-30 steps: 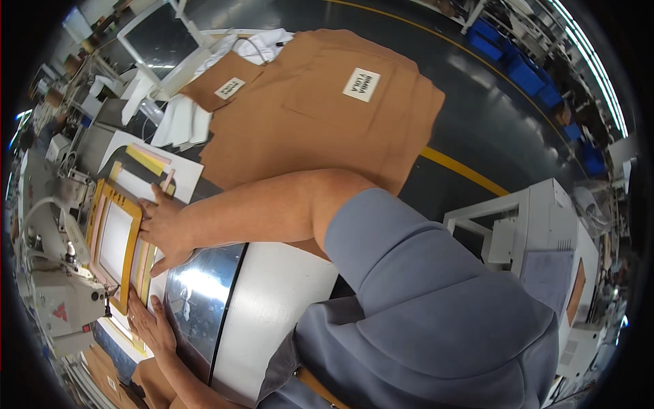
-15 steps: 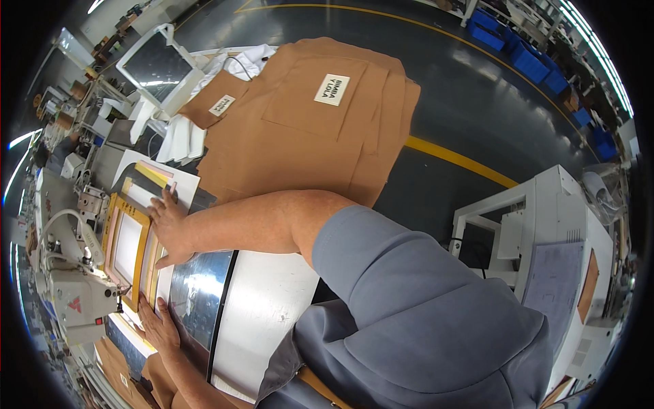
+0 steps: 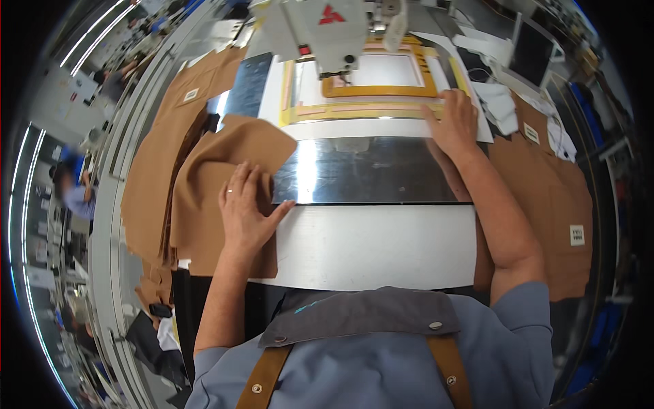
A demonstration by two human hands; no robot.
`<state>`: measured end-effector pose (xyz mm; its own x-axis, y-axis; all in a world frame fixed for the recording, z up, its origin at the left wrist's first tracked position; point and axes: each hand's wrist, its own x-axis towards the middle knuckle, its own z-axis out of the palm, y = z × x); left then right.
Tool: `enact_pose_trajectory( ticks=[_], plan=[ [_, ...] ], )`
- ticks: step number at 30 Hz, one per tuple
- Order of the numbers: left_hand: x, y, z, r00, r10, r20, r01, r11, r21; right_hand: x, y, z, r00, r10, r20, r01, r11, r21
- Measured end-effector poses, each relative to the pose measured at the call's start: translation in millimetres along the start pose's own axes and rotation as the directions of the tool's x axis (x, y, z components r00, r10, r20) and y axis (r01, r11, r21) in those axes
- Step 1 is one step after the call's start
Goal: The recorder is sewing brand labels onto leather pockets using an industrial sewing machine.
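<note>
My left hand (image 3: pixel 246 208) rests on a brown fabric piece (image 3: pixel 204 198) at the left of the metal plate, fingers laid over it and thumb stretched aside. My right hand (image 3: pixel 455 126) lies with spread fingers at the right edge of a flat white sewing template (image 3: pixel 381 128) edged with yellow and pink strips. An orange-yellow frame (image 3: pixel 381 91) sits on this template, under the white sewing machine head (image 3: pixel 313 34). The machine's needle area (image 3: pixel 337 75) is by the frame's near left corner.
More brown panels with white labels lie stacked at the left (image 3: pixel 160 163) and hang at the right (image 3: pixel 545 211). A shiny metal plate (image 3: pixel 368 170) spans the middle, before a pale metal tabletop (image 3: pixel 375 245). A screen (image 3: pixel 531 51) stands at far right. People (image 3: pixel 78 194) work beyond the left rail.
My view has swung left from the side stack to face the machine. My left hand has gone from the template to the brown fabric; my right hand stays by the template's right side.
</note>
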<state>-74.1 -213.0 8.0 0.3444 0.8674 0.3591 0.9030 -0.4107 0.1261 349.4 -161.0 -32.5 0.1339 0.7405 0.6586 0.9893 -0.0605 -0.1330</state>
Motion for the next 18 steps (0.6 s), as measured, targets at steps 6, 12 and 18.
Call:
enact_pose_trajectory(
  ticks=[6,12,18],
  plan=[
    [-19.1,-2.7,8.4,0.993,0.001,-0.119,-0.014,0.993,-0.114,4.7,-27.8,-12.8,0.988,-0.127,0.090,0.113,0.983,0.144],
    [-17.5,7.2,5.7,0.997,0.068,-0.045,-0.080,0.908,-0.412,7.4,-90.7,-40.5,0.811,-0.193,0.552,-0.121,0.868,0.482],
    [-21.1,47.5,-1.2,0.867,0.485,0.113,-0.127,0.435,-0.891,2.7,-133.9,-8.7,0.919,-0.302,0.256,0.194,0.908,0.372]
  ],
)
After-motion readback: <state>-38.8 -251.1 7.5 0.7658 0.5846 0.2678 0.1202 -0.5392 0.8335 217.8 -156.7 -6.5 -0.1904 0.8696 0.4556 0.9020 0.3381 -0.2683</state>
